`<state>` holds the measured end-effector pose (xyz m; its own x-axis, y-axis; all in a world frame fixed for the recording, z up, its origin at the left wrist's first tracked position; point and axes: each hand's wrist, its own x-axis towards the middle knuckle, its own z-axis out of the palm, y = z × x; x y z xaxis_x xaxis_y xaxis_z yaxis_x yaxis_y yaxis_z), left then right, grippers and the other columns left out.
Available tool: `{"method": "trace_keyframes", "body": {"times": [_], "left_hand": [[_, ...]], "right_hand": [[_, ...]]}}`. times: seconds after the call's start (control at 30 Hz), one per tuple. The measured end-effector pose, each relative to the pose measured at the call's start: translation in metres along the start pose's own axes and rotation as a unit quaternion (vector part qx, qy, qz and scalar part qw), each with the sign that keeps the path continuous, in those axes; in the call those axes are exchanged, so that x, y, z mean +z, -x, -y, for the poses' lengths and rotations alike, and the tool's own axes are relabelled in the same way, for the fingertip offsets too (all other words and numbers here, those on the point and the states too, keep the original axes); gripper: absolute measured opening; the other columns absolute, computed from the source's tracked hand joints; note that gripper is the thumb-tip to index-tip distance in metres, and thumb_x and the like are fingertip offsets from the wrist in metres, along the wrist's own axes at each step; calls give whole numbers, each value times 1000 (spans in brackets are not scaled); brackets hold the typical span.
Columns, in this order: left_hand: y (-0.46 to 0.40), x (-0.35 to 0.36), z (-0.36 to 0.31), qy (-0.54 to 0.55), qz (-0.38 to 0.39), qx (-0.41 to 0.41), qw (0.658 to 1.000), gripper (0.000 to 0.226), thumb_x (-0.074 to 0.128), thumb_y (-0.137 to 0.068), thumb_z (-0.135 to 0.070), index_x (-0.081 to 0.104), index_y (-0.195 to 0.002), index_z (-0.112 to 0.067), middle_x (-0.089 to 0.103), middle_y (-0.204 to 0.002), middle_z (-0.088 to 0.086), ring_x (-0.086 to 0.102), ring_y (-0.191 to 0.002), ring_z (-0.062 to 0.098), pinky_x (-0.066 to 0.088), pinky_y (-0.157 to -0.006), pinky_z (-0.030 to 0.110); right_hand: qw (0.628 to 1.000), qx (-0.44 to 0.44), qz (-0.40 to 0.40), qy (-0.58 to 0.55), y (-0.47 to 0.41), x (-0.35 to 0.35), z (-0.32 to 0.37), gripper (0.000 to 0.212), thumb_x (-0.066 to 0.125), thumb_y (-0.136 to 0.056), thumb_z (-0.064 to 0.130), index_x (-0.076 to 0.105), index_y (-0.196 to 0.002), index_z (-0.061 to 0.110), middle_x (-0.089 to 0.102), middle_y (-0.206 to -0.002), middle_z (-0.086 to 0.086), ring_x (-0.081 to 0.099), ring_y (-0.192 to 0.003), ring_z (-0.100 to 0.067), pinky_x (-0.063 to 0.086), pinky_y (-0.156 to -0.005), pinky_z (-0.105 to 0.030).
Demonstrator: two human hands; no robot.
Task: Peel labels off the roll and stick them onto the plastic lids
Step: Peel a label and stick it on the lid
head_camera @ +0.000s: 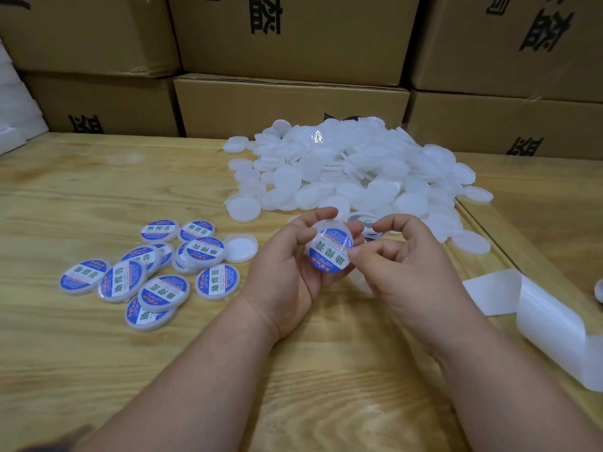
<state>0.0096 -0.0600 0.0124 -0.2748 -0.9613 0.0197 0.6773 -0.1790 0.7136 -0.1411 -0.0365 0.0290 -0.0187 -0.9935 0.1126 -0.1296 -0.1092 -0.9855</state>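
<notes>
Left hand (pixel 287 265): raised over the table, fingers curled round the rim of a lid (pixel 331 247), thumb at its top edge, holding it tilted towards the person.
Right hand (pixel 401 256): thumb pressed on the right edge of the label (pixel 329 252); the other fingers are curled above, beside the lid.
Label: round, blue and white with green characters, lying on the lid's face.
Labelled lids (pixel 153 272): a loose cluster on the table to the left of the hands, some overlapping, label side up.
Blank lid (pixel 241 247): lies hollow side up just right of that cluster.
Pile (pixel 359 168): a heap of plain white lids behind the hands, spreading to the right.
Roll (pixel 367 226): just a part shows behind the right fingers, at the near edge of the pile.
Backing strip (pixel 538 311): bare white, curls across the table at right, running off the frame.
Table (pixel 98 177): pale wood grain.
Boxes (pixel 287 102): cardboard, stacked along the far edge.
</notes>
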Motion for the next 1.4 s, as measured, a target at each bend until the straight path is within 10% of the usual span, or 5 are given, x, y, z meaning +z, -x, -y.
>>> {"method": "trace_keyframes", "body": {"times": [1.0, 1.4], "left_hand": [[-1, 0, 3, -36, 10, 13, 999, 43, 29, -90, 13, 58, -117, -4, 72, -115, 25, 68, -114, 38, 62, -82, 42], [-4, -5, 10, -127, -59, 73, 987, 49, 59, -71, 4, 56, -116, -14, 78, -106, 11, 76, -99, 30, 60, -74, 29]], "right_hand": [[999, 3, -43, 16, -2, -1, -1, 28, 74, -89, 15, 53, -103, 28, 78, -78, 3, 49, -45, -3, 38, -48, -22], [999, 37, -36, 13, 1, 1, 6, 15, 62, -94, 16, 57, -106, 23, 80, -84, 5, 63, -52, -11, 41, -55, -27]]}}
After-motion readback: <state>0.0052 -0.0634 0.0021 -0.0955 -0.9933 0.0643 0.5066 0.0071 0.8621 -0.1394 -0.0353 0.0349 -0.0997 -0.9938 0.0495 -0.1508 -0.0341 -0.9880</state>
